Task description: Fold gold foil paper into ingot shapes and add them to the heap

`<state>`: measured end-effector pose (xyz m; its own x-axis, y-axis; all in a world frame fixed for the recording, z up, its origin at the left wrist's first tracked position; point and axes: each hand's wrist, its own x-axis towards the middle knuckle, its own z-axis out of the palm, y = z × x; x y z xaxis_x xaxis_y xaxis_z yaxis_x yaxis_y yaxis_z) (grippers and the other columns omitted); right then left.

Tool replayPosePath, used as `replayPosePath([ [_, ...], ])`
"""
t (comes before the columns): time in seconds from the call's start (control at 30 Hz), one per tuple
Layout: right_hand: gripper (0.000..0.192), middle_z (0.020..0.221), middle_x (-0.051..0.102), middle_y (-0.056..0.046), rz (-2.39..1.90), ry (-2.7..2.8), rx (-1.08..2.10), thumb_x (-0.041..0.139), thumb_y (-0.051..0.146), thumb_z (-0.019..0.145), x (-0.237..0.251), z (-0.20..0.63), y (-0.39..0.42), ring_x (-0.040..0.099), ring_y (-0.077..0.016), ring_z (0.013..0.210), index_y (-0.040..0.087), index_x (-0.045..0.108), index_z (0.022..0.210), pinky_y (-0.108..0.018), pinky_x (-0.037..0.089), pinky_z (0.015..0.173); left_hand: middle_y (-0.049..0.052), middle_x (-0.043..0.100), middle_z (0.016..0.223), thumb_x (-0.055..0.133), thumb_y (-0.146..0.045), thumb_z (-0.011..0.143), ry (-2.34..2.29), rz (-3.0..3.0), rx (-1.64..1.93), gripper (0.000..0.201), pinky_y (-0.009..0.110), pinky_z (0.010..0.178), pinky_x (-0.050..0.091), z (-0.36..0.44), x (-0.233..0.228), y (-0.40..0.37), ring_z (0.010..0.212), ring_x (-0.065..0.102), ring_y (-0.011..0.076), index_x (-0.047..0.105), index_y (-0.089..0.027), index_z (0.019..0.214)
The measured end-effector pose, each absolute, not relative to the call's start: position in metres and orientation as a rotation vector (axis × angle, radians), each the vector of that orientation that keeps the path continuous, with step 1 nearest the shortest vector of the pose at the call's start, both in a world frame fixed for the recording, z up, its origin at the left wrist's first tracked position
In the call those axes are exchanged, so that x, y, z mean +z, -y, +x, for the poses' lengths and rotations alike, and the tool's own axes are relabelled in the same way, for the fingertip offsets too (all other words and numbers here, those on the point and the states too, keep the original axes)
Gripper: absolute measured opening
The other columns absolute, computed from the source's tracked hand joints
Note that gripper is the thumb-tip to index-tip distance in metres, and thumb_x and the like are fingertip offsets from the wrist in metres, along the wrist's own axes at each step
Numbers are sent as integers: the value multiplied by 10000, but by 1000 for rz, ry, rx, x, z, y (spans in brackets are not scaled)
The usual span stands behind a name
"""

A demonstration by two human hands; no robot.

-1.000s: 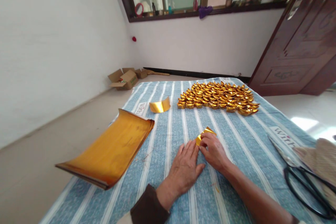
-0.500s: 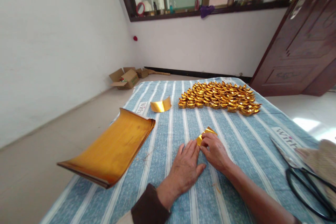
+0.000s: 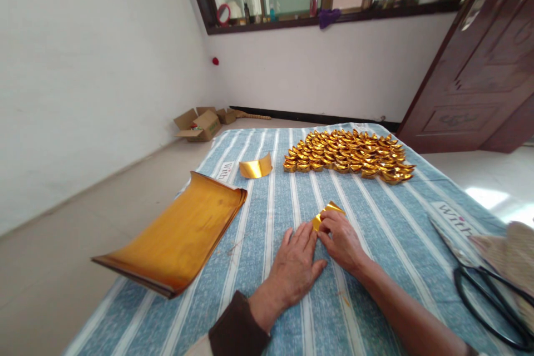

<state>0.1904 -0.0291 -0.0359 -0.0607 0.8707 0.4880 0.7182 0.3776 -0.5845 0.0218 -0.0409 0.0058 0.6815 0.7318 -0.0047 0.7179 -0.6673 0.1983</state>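
Change: almost none since half a second ago; both hands and the foil in the same spots, view steady.
Right fingers [image 3: 329, 226]: curled narrow, pinching the near edge of the foil piece [image 3: 327, 212] and pressing it to the cloth.
Left fingers [image 3: 301, 233]: straight and close together, flat on the cloth, tips touching the foil's left corner; holding nothing.
Right hand [image 3: 342, 243]: just right of the left hand [image 3: 294, 270], thumbs nearly meeting.
Foil: small gold sheet, partly folded, far half poking out beyond the right fingertips, lying on the cloth [image 3: 375, 222].
Handling, judged: very light, thin, creases at a touch and keeps the crease; slick shiny face, so likely to slide under a flat palm; tears or dents if gripped hard.
Hold, judged: fingertip pinch along a folded edge or corner, other hand flat beside as an anchor; no squeezing of the middle.
Beyond the fingertips: curled gold strip [image 3: 255, 168] to the far left; ingots [image 3: 348, 154], many, packed in rows, well apart at the far end.
Left of the left hand: stack [image 3: 177, 236] of gold sheets, far edge curling up, near corner hanging over the cloth's edge.
Right of the right hand: scissors [image 3: 486, 283], well apart, beside a woven thing cut off at the frame edge.
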Motion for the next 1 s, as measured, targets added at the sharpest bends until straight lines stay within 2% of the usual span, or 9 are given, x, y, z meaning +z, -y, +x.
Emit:
replayPosePath([
  [0.6, 153, 1055, 652, -77, -1377, 1818, 402, 571, 131, 769, -31, 198, 31, 584, -243, 1040, 215, 578, 641, -479, 456, 953, 153, 356, 1540, 536, -404, 945, -1191, 2711, 113, 587, 531, 1149, 281, 22, 7, 42, 1434, 308, 294, 394, -128, 1443],
  [1.0, 182, 1049, 642, -89, -1401, 1866, 316, 537, 79, 778, -33, 196, 31, 562, -248, 1034, 215, 570, 663, -455, 461, 925, 149, 391, 1523, 513, -427, 951, -1184, 2709, 168, 567, 517, 1146, 280, 21, 3, 42, 1427, 322, 288, 409, -141, 1430],
])
